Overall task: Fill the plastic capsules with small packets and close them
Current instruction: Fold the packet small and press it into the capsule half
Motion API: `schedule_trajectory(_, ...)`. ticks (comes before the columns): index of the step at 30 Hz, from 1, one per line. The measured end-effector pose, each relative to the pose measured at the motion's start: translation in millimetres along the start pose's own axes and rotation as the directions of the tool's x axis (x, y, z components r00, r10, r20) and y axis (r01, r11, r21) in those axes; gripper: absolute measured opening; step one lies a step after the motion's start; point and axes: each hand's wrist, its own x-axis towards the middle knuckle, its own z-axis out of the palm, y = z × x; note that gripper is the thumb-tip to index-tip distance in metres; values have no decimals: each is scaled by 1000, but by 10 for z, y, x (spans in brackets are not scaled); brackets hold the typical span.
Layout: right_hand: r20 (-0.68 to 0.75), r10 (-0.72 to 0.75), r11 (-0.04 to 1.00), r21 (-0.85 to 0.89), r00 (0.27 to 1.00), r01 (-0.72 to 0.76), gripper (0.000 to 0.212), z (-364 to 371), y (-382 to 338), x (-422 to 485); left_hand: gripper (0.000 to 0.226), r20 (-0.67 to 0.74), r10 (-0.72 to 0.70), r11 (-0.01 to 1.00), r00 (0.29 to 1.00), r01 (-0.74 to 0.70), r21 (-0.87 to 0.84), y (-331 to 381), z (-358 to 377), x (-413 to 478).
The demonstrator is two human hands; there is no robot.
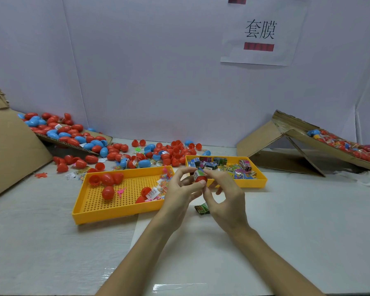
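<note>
Left hand [181, 190]: curled round the red capsule half [201, 179], thumb under it and forefinger arched over the top. It was a firm pinch, not a spread hand.
Right hand [226, 196]: fingers bent, with the tips meeting the packet [198, 173] at the capsule's mouth. It seemed to pinch the packet rather than the shell.
Where the capsule was: raised off the table [286, 221] between the two hands, in front of the near rim of the packet tray [252, 183].
Long axis: roughly upright, leaning a little toward the left hand, mouth uppermost.
Packet in mouth: still standing proud of the rim, not fully in.
Nearer hand: both were touching, but only the right hand's tips were at the open end.
What the next move turns on: probably a push down along that axis, since a cap would not seat over a protruding packet.
Closing halves: loose red halves [94, 180] lay in the perforated tray [115, 216], on the left hand's side.
Spare: a green packet [202, 208] lay on the table just below the hands.
</note>
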Motion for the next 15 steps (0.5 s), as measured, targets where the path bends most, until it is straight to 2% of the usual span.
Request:
schedule_trajectory(5,-14,-31,999,-31,999,30,35,-12,13,17,31,0,72,994,997,-71,89,-26,3,2)
schedule_trajectory(10,2,-22,1000,-14,1000,22,41,-8,11,15,30,11,95,983,995,-95,156,-40,-13,13)
schedule_trajectory(15,-15,-12,999,-37,1000,11,31,-6,37,26,27,3,127,962,992,-124,243,-39,1,4)
